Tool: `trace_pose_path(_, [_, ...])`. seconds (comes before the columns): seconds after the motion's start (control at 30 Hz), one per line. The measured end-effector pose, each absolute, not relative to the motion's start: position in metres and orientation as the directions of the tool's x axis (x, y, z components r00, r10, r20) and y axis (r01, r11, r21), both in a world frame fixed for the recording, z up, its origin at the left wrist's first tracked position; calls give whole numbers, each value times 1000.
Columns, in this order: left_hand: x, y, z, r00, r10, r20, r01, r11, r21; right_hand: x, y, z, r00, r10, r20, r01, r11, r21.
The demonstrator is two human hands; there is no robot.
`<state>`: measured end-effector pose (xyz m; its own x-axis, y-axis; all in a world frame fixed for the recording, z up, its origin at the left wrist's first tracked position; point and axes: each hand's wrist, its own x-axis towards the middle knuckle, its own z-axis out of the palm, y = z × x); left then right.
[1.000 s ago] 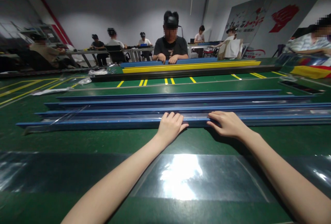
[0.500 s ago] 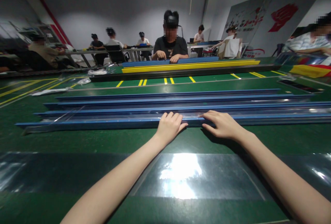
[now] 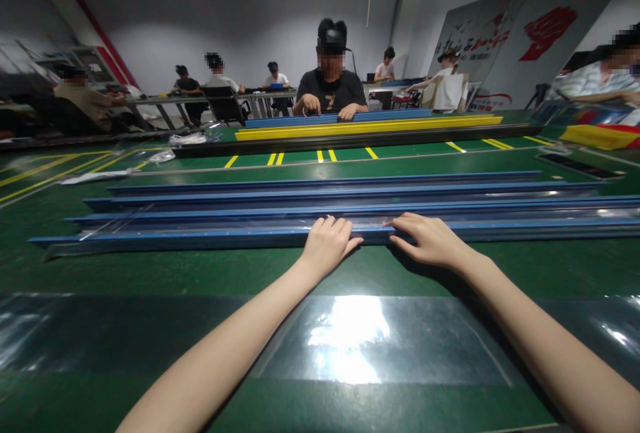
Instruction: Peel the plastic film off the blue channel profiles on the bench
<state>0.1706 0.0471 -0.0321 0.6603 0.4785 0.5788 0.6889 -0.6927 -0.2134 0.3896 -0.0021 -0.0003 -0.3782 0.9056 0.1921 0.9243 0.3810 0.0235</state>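
Several long blue plastic channels lie side by side across the green table. My left hand (image 3: 326,246) is closed over the edge of the nearest blue channel (image 3: 175,241), its fingertips behind the rim and its thumb pointing right along the front. A short way to the right, my right hand (image 3: 425,240) pinches the same rim, fingers over the top and thumb in front. Clear film (image 3: 117,221) lies inside and across the channels near their left ends. Another blue channel (image 3: 310,184) lies farthest back in this group.
A clear plastic sheet (image 3: 425,346) lies in front of me on the green table (image 3: 150,280). Beyond are a black strip (image 3: 360,142), a yellow strip (image 3: 370,128) and a co-worker (image 3: 330,83) handling a blue strip. A dark flat object (image 3: 580,165) lies at right.
My hands and the blue channels near me have stayed in place. Across the table, the co-worker's hand and blue strip have shifted slightly to the right.
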Motion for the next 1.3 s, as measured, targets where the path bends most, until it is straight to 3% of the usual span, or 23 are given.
trace_pose_path(0.83, [171, 46, -30, 660, 499, 562, 695, -690, -204, 390, -1, -3, -379, 899, 220, 924, 380, 36])
trace_pose_path(1.3, [171, 46, -31, 659, 505, 558, 694, -693, -193, 393, 1, -6, -434, 862, 263, 882, 466, -73])
